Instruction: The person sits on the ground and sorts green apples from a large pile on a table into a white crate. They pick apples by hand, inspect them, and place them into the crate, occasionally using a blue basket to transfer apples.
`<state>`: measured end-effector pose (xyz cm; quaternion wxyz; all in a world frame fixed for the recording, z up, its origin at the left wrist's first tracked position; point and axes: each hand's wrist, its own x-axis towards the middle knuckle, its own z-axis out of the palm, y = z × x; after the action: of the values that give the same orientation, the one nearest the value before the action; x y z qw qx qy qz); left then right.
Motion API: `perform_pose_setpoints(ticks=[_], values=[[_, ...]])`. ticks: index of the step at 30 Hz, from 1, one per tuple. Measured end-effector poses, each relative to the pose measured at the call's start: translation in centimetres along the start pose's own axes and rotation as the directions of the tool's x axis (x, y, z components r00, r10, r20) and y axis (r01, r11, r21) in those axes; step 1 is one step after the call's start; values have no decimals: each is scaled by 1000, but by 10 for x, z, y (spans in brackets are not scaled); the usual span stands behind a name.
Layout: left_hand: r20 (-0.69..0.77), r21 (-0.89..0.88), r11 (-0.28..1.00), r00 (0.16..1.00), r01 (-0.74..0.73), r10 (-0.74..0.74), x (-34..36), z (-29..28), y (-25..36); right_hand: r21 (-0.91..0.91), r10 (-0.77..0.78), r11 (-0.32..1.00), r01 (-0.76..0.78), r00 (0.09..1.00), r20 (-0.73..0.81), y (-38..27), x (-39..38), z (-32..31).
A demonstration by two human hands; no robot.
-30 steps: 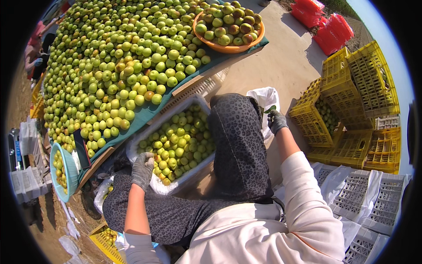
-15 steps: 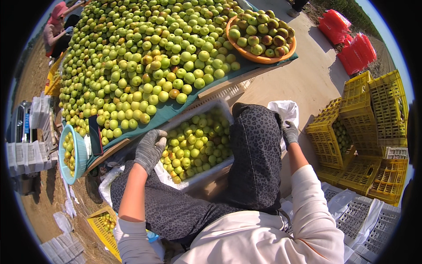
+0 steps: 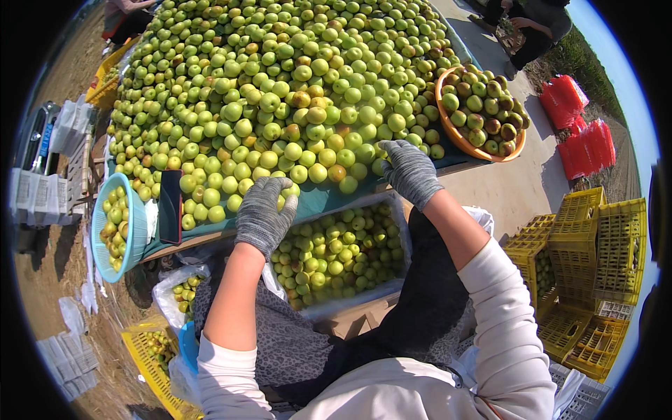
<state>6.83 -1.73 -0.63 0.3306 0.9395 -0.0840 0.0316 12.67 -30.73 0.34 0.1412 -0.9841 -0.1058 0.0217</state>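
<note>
We are viewing green fruit (image 3: 243,127) heaped on the cloth-covered desk (image 3: 320,199), with more filling the lined crate (image 3: 350,299) at its near side. The gloved left hand (image 3: 264,218) is resting beside fruit at the heap's near edge; the gloved right hand (image 3: 411,173) is lying farther right, fingers bent near another piece. We are leaving both grips undecided: neither picture-edge nor finger shows closure. We are judging each piece light, firm, smooth, slightly slippery and easily bruised, favouring a gentle fingertip hold around its middle.
</note>
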Motion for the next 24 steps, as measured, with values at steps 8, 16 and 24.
perform_pose_setpoints(ticks=[8,16,24], values=[[62,-275,953,991,130,-118,13,18,-13,-208,255,958,-196,916,309,-14,45,8],[277,-656,660,930,367,-242,22,23,5,-82,234,972,-222,953,191,-6,48,3],[477,-854,131,858,504,-192,34,31,34,574,-284,789,218,958,27,-68,18,-14]])
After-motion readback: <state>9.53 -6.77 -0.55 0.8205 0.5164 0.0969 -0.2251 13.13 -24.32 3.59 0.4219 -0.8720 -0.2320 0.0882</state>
